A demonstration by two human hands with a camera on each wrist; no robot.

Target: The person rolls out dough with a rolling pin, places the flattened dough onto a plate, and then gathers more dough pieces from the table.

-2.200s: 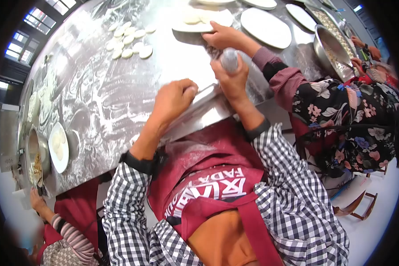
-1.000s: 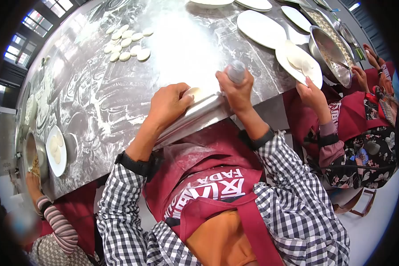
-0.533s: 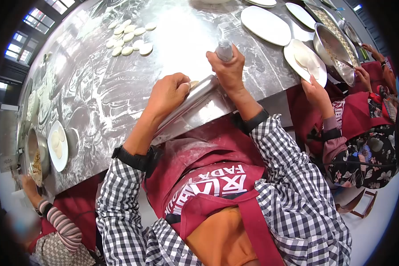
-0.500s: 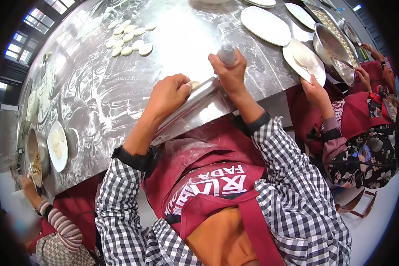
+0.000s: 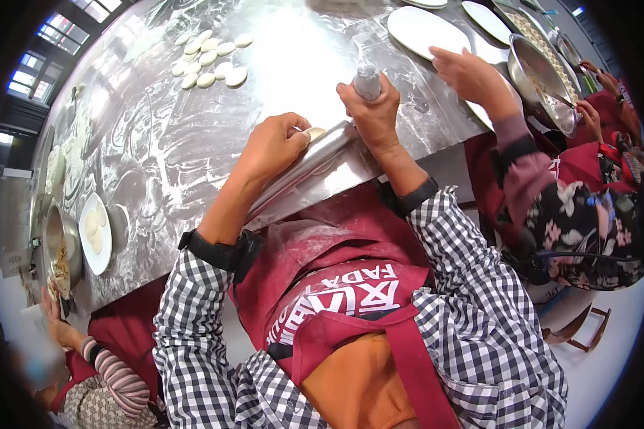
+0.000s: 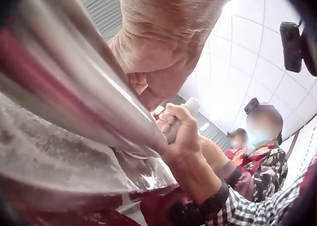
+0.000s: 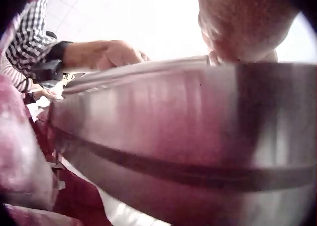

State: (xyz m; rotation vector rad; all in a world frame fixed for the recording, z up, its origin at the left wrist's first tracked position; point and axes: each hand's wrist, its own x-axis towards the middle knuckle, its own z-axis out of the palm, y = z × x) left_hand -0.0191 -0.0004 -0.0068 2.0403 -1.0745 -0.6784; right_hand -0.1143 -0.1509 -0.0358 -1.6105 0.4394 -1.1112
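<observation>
In the head view my left hand (image 5: 273,146) is at the table's near edge, its thumb and fingertips pinching a small pale dough round (image 5: 315,134). Most of that round is hidden by the hand. To its right, my right hand (image 5: 373,109) is wrapped around a grey-white rolling pin (image 5: 367,82), whose blunt end sticks up above the fist. The left wrist view shows the right fist (image 6: 181,127) and the pin's pale end (image 6: 190,106) from low down. In the right wrist view the left hand (image 7: 119,55) lies just over the metal edge.
Floured metal table (image 5: 186,154) with several dough pieces (image 5: 209,58) at the back left. A plate of wrappers (image 5: 95,232) and a filling bowl (image 5: 61,250) stand left. Oval plates (image 5: 422,34) and another bowl (image 5: 540,82) are right, where another person's hand (image 5: 472,79) reaches over.
The neighbour's hand has left the wrapper plate by the right bowl and reaches leftward over the table. My right hand has shifted slightly with the rolling pin; my left stays at the dough round.
</observation>
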